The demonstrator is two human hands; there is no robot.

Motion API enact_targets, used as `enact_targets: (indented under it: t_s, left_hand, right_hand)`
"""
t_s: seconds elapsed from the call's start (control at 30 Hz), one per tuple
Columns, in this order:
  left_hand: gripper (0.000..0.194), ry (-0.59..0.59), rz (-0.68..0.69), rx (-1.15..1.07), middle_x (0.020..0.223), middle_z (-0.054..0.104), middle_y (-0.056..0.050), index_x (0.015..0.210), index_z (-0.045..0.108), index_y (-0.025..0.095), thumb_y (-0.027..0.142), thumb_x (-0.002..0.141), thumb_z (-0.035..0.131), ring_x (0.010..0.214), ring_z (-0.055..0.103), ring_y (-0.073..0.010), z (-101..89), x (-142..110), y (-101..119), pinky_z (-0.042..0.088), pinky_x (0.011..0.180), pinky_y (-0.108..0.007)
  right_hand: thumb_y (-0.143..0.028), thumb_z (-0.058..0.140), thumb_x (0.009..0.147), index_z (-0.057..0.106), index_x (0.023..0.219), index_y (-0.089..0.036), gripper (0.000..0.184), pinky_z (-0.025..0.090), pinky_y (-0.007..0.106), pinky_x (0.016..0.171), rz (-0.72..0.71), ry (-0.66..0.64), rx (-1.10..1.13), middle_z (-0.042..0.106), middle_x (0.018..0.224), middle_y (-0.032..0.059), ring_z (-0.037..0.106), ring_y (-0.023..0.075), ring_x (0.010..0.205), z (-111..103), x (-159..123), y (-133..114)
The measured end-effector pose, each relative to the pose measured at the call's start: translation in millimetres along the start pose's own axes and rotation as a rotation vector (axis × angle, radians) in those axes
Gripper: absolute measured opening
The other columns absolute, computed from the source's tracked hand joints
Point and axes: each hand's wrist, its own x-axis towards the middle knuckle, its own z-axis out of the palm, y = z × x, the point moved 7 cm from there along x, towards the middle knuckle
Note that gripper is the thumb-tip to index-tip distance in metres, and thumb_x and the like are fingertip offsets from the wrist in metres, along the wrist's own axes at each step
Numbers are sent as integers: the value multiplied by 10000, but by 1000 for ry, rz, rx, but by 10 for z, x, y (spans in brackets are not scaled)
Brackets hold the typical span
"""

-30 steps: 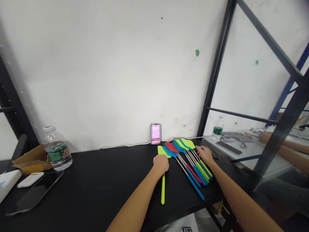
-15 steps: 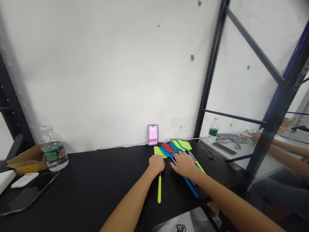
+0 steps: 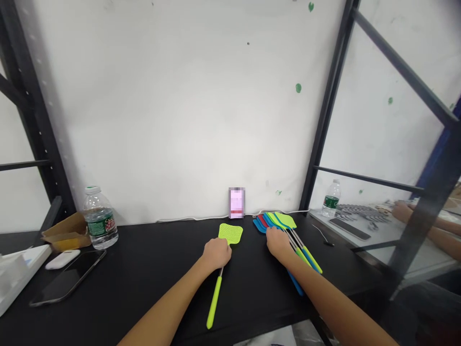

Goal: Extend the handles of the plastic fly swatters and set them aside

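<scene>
My left hand (image 3: 216, 253) is closed round the metal shaft of a yellow-green fly swatter (image 3: 231, 234), just below its perforated head. Its handle points back toward me and to the left. To the right, several fly swatters (image 3: 286, 220) in blue, red and yellow-green lie fanned out in an overlapping row. My right hand (image 3: 279, 242) is curled over the left part of that row, its fingers bent around the shafts near a blue head (image 3: 260, 226). How many swatters it grips is hidden beneath it.
A pinkish-screened phone (image 3: 236, 204) leans against the wall. On the black table's left stand a water bottle (image 3: 100, 226), an open cardboard box (image 3: 68, 230), a white case (image 3: 63, 259) and a dark phone (image 3: 70, 278). A metal rack post (image 3: 329, 108) rises at right; beyond it, another person's hands (image 3: 403, 211) show.
My left hand has moved the yellow-green fly swatter left, away from the row, and its handle now slants. My right hand's spread fingers have curled in over the blue swatters. The view has shifted left.
</scene>
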Motion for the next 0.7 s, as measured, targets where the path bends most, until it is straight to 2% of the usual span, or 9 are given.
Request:
enact_targets:
  t_s: [0.13,0.23,0.3,0.4,0.43,0.53,0.6,0.7]
  left_hand:
    - [343,47,10,-70,873,699,-127,781,636,176,330,893,351,839,673,-271,-5,-118,-211,480,730,-356]
    - [332,84,54,-234,761,676,-78,676,522,190,356,904,348,765,659,-222,-32,-162,-364,459,695,-310]
    - [352,54,83,-424,639,637,-36,654,441,196,383,926,322,653,638,-176,-17,-154,-482,449,638,-272]
    - [318,-7,-61,-745,518,556,36,721,378,211,423,943,293,416,542,-124,50,-111,-747,393,466,-226]
    - [312,17,-101,-797,492,523,55,734,372,214,430,945,297,382,525,-119,41,-100,-816,373,436,-216]
    - [303,117,-153,-763,459,469,72,734,377,212,416,950,321,333,491,-110,-49,-92,-903,344,407,-208]
    - [304,134,-129,-677,494,509,43,727,395,208,396,956,325,360,510,-122,-113,-97,-847,350,422,-223]
    - [206,252,16,-492,722,653,-47,756,471,189,271,933,403,632,634,-158,-288,-124,-661,413,575,-243]
  right_hand:
    - [-32,479,852,647,997,-81,227,481,313,704,15,39,-13,644,950,195,673,275,887,-30,84,37]
    - [-104,498,878,653,964,-65,182,460,318,697,-18,129,5,642,935,210,658,281,870,-187,92,-83]
    - [-198,450,930,662,937,-61,252,443,329,690,-83,200,72,648,907,215,649,281,849,-345,53,-286]
    - [-365,357,983,687,863,-86,448,420,336,707,-170,244,224,667,844,200,647,264,807,-562,-59,-722]
    - [-412,323,991,697,840,-98,511,415,339,716,-189,240,285,674,828,192,648,261,801,-614,-103,-888]
    - [-518,236,991,721,778,-128,658,410,338,717,-132,131,532,692,802,184,657,257,771,-631,-195,-1325]
    - [-550,232,985,733,803,-153,664,411,326,697,-77,30,760,708,829,167,662,256,774,-557,-217,-1563]
    - [-589,295,956,719,761,-180,621,411,307,669,-102,-11,1086,709,791,130,653,250,767,-467,-170,-1809]
